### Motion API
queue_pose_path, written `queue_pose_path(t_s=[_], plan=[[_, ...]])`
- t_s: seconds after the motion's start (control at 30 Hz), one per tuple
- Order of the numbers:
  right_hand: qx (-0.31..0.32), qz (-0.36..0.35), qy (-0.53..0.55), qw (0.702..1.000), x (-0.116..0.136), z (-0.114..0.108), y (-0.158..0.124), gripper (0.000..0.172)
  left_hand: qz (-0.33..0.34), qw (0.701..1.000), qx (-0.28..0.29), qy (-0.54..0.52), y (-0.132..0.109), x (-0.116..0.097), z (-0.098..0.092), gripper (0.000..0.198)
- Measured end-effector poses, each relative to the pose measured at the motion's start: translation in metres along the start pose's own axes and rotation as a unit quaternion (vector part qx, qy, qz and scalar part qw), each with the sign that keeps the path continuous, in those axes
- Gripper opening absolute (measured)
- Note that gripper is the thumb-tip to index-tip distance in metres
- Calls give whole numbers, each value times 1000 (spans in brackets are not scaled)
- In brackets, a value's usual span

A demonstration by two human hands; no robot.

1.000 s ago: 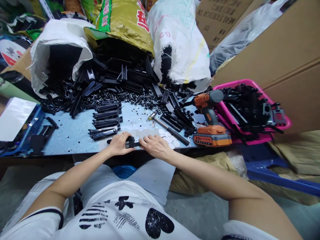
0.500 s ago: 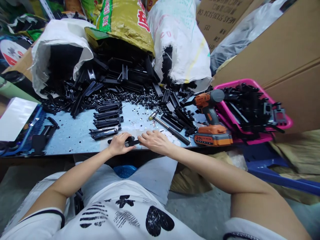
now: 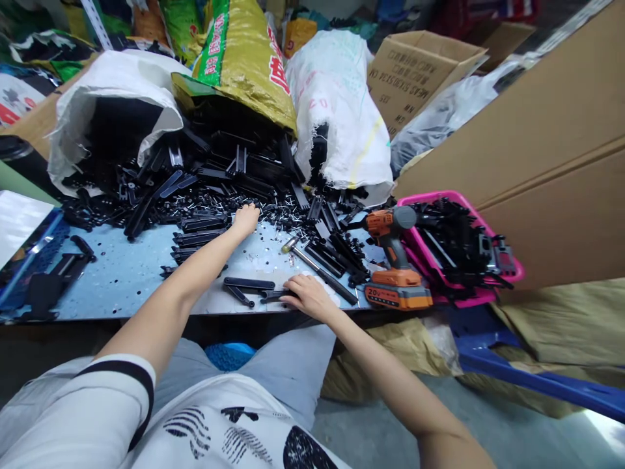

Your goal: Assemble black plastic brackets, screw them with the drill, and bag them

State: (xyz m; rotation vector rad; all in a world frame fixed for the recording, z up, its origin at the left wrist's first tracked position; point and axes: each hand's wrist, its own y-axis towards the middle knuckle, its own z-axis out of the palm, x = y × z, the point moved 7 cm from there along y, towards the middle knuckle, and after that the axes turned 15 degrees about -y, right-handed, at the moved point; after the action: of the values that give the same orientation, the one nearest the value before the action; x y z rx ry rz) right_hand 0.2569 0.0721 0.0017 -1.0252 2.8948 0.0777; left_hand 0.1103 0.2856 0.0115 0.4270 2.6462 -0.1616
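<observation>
My left hand is stretched forward, its fingers curled down at the near edge of a pile of small screws and black fittings. What its fingertips hold, if anything, is hidden. By the table's front edge, my right hand is closed on the end of a dark forked plastic piece. Just left of it lies a jointed black plastic bracket, its thin arm folded out below. Under my left forearm, a row of black plastic strips is partly covered.
A hammer lies right of centre, beside loose black strips. An orange cordless drill stands next to a pink basket of black parts. Open sacks, one a white sack, line the back. A blue basket sits at left.
My left hand has let go of the black bracket and moved forward to the pile. The bracket now lies on the table. My right hand stays near the front edge. The view has shifted.
</observation>
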Motion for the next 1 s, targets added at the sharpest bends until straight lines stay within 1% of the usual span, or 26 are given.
queue_pose_path(t_s=[0.03, 0.1, 0.2, 0.27, 0.37, 0.43, 0.47, 0.53, 0.6, 0.67, 0.7, 0.77, 0.83, 0.9, 1.0], plan=[[-8, 17, 2, 1000, -8, -4, 6, 38, 0, 1000, 6, -1, 3, 0, 5, 32], [-25, 75, -6, 997, -34, -12, 27, 36, -5, 1000, 19, -2, 3, -2, 16, 29], [-35, 175, -48, 983, -80, -15, 72, 31, -15, 1000, 22, -1, -11, -8, 26, 27], [-16, 211, -74, 975, -102, -9, 104, 31, -18, 1000, 11, 1, -24, -10, 26, 26], [34, 213, -78, 973, -116, 6, 139, 27, -12, 1000, -20, -3, -44, -7, 13, 26], [41, 217, -71, 973, -119, 11, 148, 25, 5, 999, -44, -21, -53, 0, -1, 27], [28, 227, -65, 971, -120, 11, 147, 25, 11, 998, -49, -27, -56, 3, -6, 27], [-25, 258, -41, 965, -124, 4, 139, 27, 17, 998, -54, -20, -58, 8, -13, 28], [-95, 287, 6, 953, -125, -6, 125, 27, 31, 999, -42, 4, -58, 5, -10, 30], [-153, 293, 69, 941, -121, -18, 108, 24, 52, 998, -18, 9, -56, -5, -1, 33], [-171, 285, 103, 937, -115, -23, 100, 21, 57, 998, -3, 3, -54, -11, 6, 34], [-185, 256, 168, 934, -97, -33, 85, 18, 48, 998, 25, -12, -52, -18, 19, 32], [-163, 220, 224, 935, -72, -40, 72, 16, 33, 998, 39, -23, -49, -20, 30, 28], [-112, 185, 264, 940, -43, -41, 62, 14, 23, 998, 43, -29, -48, -20, 36, 28], [-24, 144, 268, 952, -8, -37, 52, 9, 11, 999, 31, -38, -49, -17, 33, 30]])
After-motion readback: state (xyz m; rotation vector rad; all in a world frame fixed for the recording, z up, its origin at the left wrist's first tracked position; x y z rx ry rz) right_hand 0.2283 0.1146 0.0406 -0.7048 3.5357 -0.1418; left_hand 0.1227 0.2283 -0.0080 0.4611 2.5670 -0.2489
